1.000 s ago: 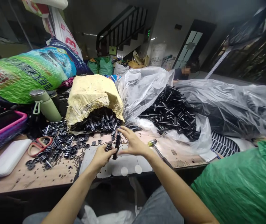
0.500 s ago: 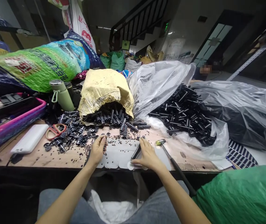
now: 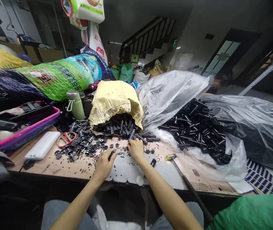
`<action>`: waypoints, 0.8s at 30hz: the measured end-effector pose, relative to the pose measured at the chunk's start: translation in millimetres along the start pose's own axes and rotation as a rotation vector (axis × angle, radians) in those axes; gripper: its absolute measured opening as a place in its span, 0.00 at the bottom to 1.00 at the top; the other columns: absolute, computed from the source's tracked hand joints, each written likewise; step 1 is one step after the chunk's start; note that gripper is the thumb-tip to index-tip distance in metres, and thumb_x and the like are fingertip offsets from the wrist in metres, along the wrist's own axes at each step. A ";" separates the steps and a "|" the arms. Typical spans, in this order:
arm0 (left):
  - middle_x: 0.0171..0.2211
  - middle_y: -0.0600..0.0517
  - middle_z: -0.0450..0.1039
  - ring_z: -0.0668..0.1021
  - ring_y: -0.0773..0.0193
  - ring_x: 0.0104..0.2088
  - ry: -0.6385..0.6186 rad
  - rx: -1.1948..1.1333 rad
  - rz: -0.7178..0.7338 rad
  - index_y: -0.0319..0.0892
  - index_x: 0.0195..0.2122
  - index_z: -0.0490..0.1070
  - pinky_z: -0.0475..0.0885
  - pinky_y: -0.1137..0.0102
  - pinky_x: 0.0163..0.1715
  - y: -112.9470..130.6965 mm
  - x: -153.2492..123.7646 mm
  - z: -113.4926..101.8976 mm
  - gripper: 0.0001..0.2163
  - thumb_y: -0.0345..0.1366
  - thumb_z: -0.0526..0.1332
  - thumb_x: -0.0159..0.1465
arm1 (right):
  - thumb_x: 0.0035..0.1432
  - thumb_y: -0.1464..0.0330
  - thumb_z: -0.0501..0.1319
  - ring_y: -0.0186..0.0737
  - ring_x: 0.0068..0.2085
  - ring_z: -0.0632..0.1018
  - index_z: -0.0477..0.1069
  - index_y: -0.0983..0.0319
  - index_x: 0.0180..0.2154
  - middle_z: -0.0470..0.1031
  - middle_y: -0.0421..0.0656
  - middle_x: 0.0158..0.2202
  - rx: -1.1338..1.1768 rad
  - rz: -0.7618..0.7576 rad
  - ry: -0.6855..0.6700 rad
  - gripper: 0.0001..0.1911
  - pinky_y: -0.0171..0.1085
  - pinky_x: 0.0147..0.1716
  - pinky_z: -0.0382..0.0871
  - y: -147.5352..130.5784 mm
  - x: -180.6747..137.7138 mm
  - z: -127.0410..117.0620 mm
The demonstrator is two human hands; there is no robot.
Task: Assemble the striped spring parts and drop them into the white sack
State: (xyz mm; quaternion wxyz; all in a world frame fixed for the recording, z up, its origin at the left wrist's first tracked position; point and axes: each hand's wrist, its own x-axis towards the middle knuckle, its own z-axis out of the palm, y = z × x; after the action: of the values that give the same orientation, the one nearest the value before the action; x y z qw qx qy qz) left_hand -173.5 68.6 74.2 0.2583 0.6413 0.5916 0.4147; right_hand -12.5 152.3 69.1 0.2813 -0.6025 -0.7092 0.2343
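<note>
My left hand (image 3: 105, 164) rests over the white sheet (image 3: 121, 169), its fingers curled around a small black part (image 3: 112, 155) that mostly hides in the grip. Farther forward, my right hand (image 3: 136, 150) is at the edge of the black ringed shock-absorber-like pieces (image 3: 114, 126) spilling from the yellow sack (image 3: 117, 95). Its fingers are bent together, and what they pinch is hidden. A black cylindrical part (image 3: 153, 163) lies beside my right forearm, partly covered by it. Tiny dark rings (image 3: 122, 152) are scattered around both hands.
A yellow-tipped hammer (image 3: 171, 157) lies at right, below a heap of black rods (image 3: 194, 124) in clear plastic. Scissors (image 3: 67, 139), a white power bank-like box (image 3: 42, 145), a green flask (image 3: 75, 105) and a pink-rimmed basket (image 3: 40, 123) stand at left.
My right hand has let go of the black cylinder on the sheet and moved forward to the ringed pieces. My left hand stays near the same spot. The view has shifted slightly.
</note>
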 end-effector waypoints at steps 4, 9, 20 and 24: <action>0.49 0.49 0.68 0.68 0.61 0.51 -0.061 -0.003 0.043 0.44 0.49 0.65 0.64 0.65 0.50 6.1 0.7 9.2 0.18 0.44 0.48 0.61 | 0.51 0.60 0.55 0.37 0.34 0.71 0.70 0.63 0.34 0.73 0.45 0.32 0.358 0.108 -0.109 0.14 0.37 0.34 0.63 -7.3 -21.8 -8.9; 0.48 0.49 0.69 0.70 0.63 0.49 -0.086 0.023 0.117 0.44 0.49 0.65 0.65 0.67 0.48 17.2 -2.6 21.1 0.18 0.43 0.48 0.62 | 0.47 0.57 0.58 0.31 0.28 0.71 0.70 0.64 0.31 0.70 0.41 0.26 0.734 0.267 -0.197 0.17 0.32 0.28 0.63 -9.2 -48.5 -11.9; 0.45 0.49 0.71 0.73 0.61 0.45 -0.106 0.178 0.241 0.45 0.51 0.63 0.69 0.65 0.43 18.8 -15.1 31.3 0.17 0.41 0.49 0.62 | 0.44 0.61 0.64 0.30 0.25 0.69 0.73 0.62 0.25 0.71 0.38 0.22 0.898 0.182 -0.105 0.11 0.31 0.27 0.63 -5.1 -68.6 -24.0; 0.49 0.46 0.68 0.70 0.59 0.49 -0.089 0.121 0.262 0.43 0.53 0.59 0.68 0.64 0.45 15.0 -14.6 47.4 0.18 0.40 0.47 0.63 | 0.52 0.62 0.58 0.37 0.34 0.74 0.74 0.60 0.32 0.76 0.42 0.32 0.510 -0.114 0.033 0.10 0.36 0.34 0.66 -10.3 -79.8 -30.1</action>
State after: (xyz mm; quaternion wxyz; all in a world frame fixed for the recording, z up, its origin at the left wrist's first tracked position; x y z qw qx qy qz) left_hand -124.9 59.5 58.5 0.1886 0.7453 0.5147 0.3795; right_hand 9.8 71.7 88.8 0.4482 -0.4751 -0.6553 0.3796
